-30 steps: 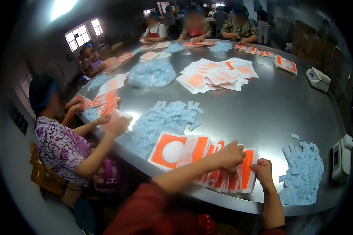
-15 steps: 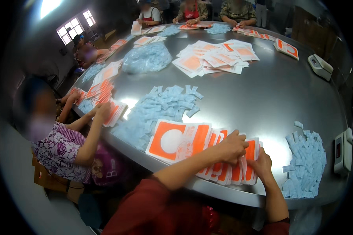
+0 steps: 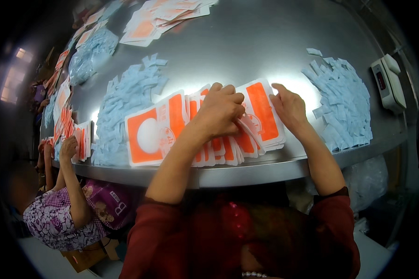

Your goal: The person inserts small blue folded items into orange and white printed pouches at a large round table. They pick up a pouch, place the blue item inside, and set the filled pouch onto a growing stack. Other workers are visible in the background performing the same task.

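A row of flat orange-and-white printed pouches (image 3: 146, 135), overlapping like a fanned deck, lies along the table edge in front of me. The leftmost shows a white round patch. My left hand (image 3: 221, 111) reaches over the row, its fingers closed on the edge of a pouch near the right end; the fingertips are partly hidden. My right hand (image 3: 289, 108) is at the upper right edge of the last pouch, thumb and forefinger apart, with nothing seen between them. Heaps of small pale-blue sachets lie left (image 3: 125, 107) and right (image 3: 344, 104) of the row.
A white scale (image 3: 387, 83) stands at the far right. More pouches (image 3: 160, 21) are piled farther back, beside a clear bag of blue sachets (image 3: 93, 53). On my left a co-worker in a patterned top (image 3: 63, 221) handles similar pouches by the steel table's rim (image 3: 246, 174).
My view has swung down and right, so the far co-workers are out of sight. My left hand still grips among the pouches; my right hand has come to the last pouch's upper edge.
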The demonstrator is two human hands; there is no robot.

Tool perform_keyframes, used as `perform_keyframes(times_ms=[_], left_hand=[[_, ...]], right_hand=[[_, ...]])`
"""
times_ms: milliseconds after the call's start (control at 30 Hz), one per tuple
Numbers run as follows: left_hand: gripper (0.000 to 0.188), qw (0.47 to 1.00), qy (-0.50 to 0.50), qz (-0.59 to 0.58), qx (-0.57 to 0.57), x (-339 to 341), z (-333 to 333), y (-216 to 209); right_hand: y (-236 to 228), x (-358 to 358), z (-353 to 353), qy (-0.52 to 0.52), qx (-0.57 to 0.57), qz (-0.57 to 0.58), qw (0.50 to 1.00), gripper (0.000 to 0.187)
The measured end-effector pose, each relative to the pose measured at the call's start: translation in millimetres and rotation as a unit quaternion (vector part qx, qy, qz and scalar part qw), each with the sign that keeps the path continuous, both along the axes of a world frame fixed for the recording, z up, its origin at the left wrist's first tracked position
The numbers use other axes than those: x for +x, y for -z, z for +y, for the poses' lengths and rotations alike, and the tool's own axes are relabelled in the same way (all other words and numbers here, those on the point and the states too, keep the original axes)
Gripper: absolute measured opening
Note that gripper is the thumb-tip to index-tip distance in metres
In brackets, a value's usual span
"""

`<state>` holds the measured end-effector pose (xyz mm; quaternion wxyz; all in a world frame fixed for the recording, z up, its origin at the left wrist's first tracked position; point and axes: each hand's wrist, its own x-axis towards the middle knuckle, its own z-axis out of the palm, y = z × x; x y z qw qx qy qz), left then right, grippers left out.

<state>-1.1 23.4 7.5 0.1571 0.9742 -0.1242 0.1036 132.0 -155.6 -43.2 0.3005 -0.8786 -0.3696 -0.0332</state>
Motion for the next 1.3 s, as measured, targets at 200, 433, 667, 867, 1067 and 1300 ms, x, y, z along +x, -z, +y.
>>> perform_keyframes(times_ms=[200, 433, 667, 867, 1067, 1300], left_hand=[[0.014, 1.000, -0.003, -0.004, -0.006, 3, -2, 0], [0.025, 1.000, 0.006, -0.020, -0.007, 3, 1, 2], [0.010, 1.000, 0.000, 0.003, 0.014, 3, -3, 28], [0.009, 1.000, 0.008, -0.004, 0.001, 5, -2, 17], [0.011, 1.000, 0.001, 0.031, 0.004, 3, 1, 13], [0.025, 0.999, 0.042, -0.019, -0.027, 8, 8, 15]], right_hand=[[-18, -2, -4, 0.011, -0.092, 0.032, 0.995, 0.030], [-21, -16, -5, 0.002, -0.196, 0.014, 0.981, 0.030], [-5, -39, 5, -0.130, 0.085, -0.156, 0.975, 0.016], [-21, -24, 2, -0.044, 0.065, 0.289, 0.954, 0.014], [-32, -10, -3, -0.088, -0.058, 0.355, 0.929, 0.025], [-9, -15, 0, -0.104, 0.053, 0.324, 0.939, 0.019]])
